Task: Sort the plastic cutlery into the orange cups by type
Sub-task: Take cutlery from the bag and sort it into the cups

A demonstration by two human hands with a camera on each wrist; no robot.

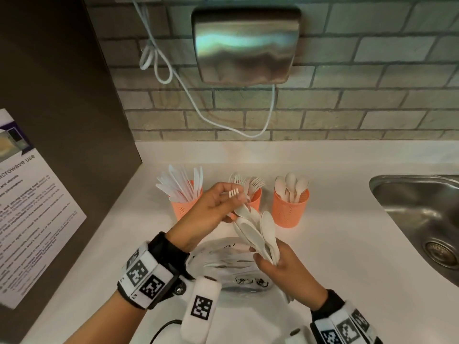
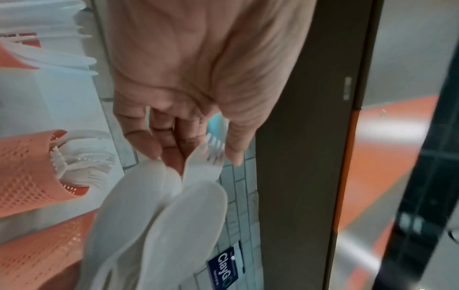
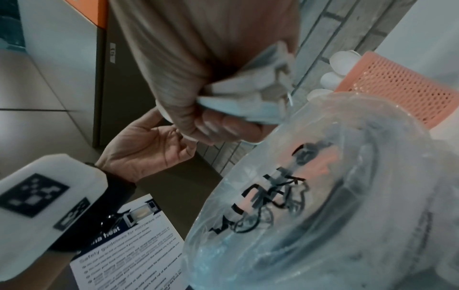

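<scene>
Three orange cups stand in a row on the white counter: a knife cup (image 1: 185,207), a fork cup (image 1: 257,197) and a spoon cup (image 1: 290,207). My right hand (image 1: 263,256) grips the handles of a fanned bundle of white spoons (image 1: 260,232) in front of the cups. My left hand (image 1: 231,197) pinches the head of a white fork (image 1: 233,193) at the top of that bundle. In the left wrist view the fork (image 2: 203,162) sits between thumb and fingers, above the spoons (image 2: 161,215). The right wrist view shows the gripped handles (image 3: 248,94).
A crumpled clear plastic bag (image 1: 236,269) lies on the counter (image 1: 347,244) under my hands. A steel sink (image 1: 422,207) is at the right. A dark panel with a printed notice (image 1: 37,207) bounds the left. A hand dryer (image 1: 246,45) hangs on the tiled wall.
</scene>
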